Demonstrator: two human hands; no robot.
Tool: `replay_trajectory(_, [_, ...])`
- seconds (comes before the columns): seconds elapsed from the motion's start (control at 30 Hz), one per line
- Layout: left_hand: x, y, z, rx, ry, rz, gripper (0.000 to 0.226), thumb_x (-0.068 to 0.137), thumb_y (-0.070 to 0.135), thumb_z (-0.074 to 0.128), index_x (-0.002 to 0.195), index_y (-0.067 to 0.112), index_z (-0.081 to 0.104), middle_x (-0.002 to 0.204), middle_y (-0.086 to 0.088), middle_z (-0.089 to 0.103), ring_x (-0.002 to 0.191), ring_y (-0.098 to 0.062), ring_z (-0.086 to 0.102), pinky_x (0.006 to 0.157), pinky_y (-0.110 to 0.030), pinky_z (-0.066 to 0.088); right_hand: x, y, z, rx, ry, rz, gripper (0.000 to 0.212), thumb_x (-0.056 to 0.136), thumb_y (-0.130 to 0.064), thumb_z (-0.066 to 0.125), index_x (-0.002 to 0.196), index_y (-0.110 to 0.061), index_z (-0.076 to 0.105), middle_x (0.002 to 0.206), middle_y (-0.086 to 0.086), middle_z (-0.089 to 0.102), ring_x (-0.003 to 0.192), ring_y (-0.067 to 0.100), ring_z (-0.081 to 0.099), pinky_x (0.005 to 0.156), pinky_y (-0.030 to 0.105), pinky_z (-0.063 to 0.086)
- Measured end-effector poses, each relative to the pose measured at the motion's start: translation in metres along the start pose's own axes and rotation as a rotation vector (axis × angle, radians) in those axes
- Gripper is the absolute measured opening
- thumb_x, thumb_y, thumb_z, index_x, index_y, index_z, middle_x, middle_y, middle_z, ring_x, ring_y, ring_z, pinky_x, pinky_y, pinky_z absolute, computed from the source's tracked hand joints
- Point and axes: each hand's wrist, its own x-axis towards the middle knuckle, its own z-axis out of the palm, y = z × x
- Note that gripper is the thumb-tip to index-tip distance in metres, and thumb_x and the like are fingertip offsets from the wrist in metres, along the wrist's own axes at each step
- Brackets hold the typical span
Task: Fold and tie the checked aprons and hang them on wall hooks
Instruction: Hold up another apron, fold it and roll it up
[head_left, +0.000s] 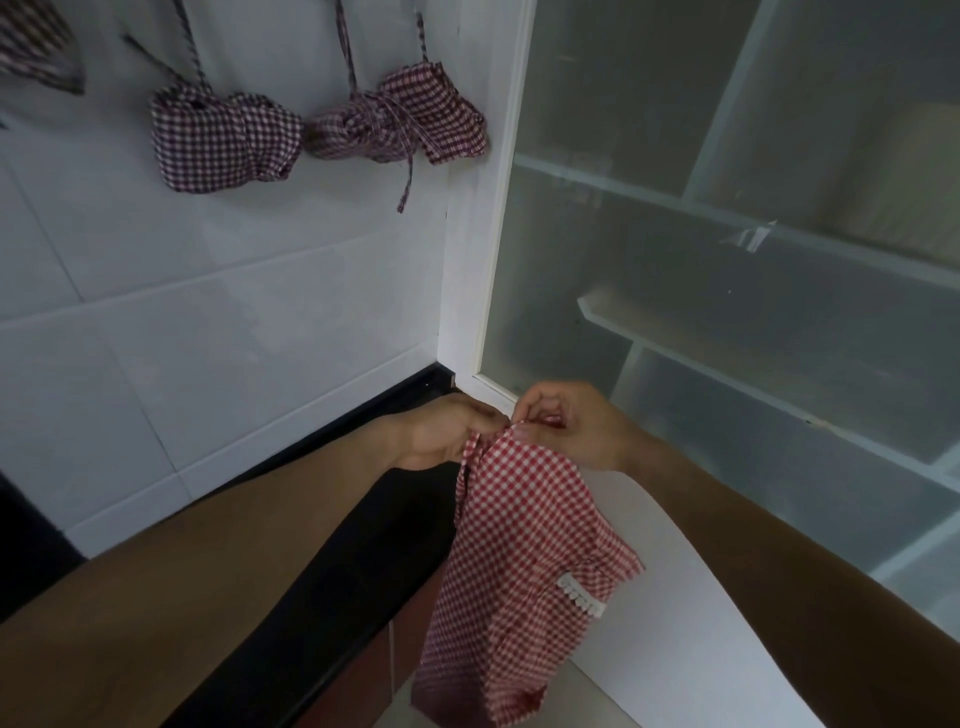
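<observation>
A red-and-white checked apron with a white lace trim hangs down from both my hands, low in the middle of the view. My left hand pinches its top edge from the left. My right hand pinches the same top edge from the right, its fingers curled over the cloth. Two folded and tied checked aprons hang by their straps on the white tiled wall: one at the upper left, the other beside it. The hooks are out of frame. Part of a third apron shows at the top left corner.
A white-framed cabinet with frosted glass doors stands to the right of the wall, shelves dimly visible behind the glass. A black skirting runs along the foot of the wall. A white panel and floor tiles lie below my arms.
</observation>
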Motion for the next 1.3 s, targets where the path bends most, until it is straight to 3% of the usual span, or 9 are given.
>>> replay_trajectory(0.27, [-0.005,0.004,0.002,0.151,-0.049,-0.041,0.039,0.092,0.032,0.066,0.124,0.010,0.065,0.112,-0.001,0.073,0.109,-0.017,0.066,0.100,-0.030,0.048,0.000,0.001,0.000,-0.035,0.086,0.100,0.028,0.073,-0.020,0.088,0.093,-0.023,0.068,0.096,-0.008,0.071,0.087,0.012,0.069,0.083,0.028,0.057])
replay_trajectory(0.37, [-0.005,0.004,0.001,0.185,-0.068,-0.033,0.029,0.094,0.027,0.064,0.119,0.012,0.069,0.110,-0.001,0.073,0.105,-0.015,0.067,0.096,-0.028,0.050,0.000,0.000,-0.004,-0.079,-0.135,0.236,0.046,0.080,-0.039,0.080,0.120,-0.030,0.060,0.113,-0.017,0.065,0.102,0.005,0.064,0.092,0.025,0.051])
replay_trajectory(0.5, [-0.010,0.008,0.000,0.398,-0.086,0.034,0.020,0.099,0.028,0.056,0.100,0.017,0.073,0.101,-0.001,0.074,0.096,-0.011,0.068,0.094,-0.027,0.052,-0.004,0.004,-0.001,-0.147,-0.365,0.294,0.023,0.083,-0.053,0.071,0.100,-0.036,0.067,0.096,-0.017,0.071,0.091,0.003,0.067,0.084,0.022,0.050])
replay_trajectory(0.67, [-0.014,0.016,-0.006,0.883,0.064,0.122,0.014,0.098,0.027,0.060,0.088,0.023,0.068,0.087,0.004,0.072,0.078,-0.007,0.069,0.077,-0.030,0.057,0.000,0.005,0.009,-0.219,-0.285,0.217,0.026,0.082,-0.039,0.078,0.100,-0.024,0.067,0.094,-0.015,0.068,0.087,0.000,0.063,0.079,0.017,0.047])
replay_trajectory(0.8, [-0.019,0.018,-0.011,0.903,0.150,0.161,0.015,0.095,0.029,0.064,0.086,0.019,0.070,0.079,0.002,0.071,0.061,-0.013,0.067,0.058,-0.020,0.052,0.004,0.006,0.012,-0.188,-0.197,0.177,0.025,0.083,-0.041,0.076,0.094,-0.019,0.070,0.092,-0.004,0.070,0.088,0.011,0.066,0.084,0.025,0.051])
replay_trajectory(1.03, [-0.032,0.035,-0.018,0.907,0.133,0.155,0.018,0.086,0.040,0.074,0.077,0.023,0.074,0.070,0.012,0.067,0.068,-0.001,0.062,0.067,-0.022,0.048,0.003,0.004,0.018,-0.182,-0.123,-0.021,0.019,0.084,-0.036,0.077,0.081,-0.019,0.071,0.091,-0.011,0.072,0.084,0.006,0.063,0.072,0.017,0.043])
replay_trajectory(1.13, [-0.026,0.032,-0.030,0.952,0.462,0.395,0.018,0.085,0.030,0.076,0.094,0.015,0.075,0.086,0.004,0.068,0.082,-0.010,0.061,0.079,-0.031,0.049,0.004,-0.002,0.021,-0.014,-0.209,0.061,0.015,0.091,-0.032,0.070,0.086,-0.017,0.070,0.074,-0.006,0.068,0.068,0.010,0.064,0.065,0.023,0.048])
replay_trajectory(1.23, [-0.015,0.003,-0.025,0.908,1.187,0.610,0.019,0.090,0.014,0.067,0.108,0.009,0.064,0.107,-0.008,0.059,0.100,-0.018,0.053,0.092,-0.031,0.043,0.001,-0.003,0.025,0.051,-0.175,0.085,0.013,0.096,-0.028,0.062,0.087,-0.023,0.069,0.076,-0.010,0.069,0.073,0.008,0.067,0.070,0.021,0.052])
replay_trajectory(1.3, [-0.018,-0.011,-0.009,0.521,1.153,0.507,0.006,0.093,0.009,0.059,0.099,0.007,0.059,0.100,-0.007,0.058,0.092,-0.015,0.054,0.086,-0.024,0.048,-0.003,0.001,0.027,0.100,-0.102,0.112,0.014,0.098,-0.027,0.059,0.091,-0.021,0.069,0.082,-0.008,0.070,0.077,0.008,0.068,0.076,0.022,0.054])
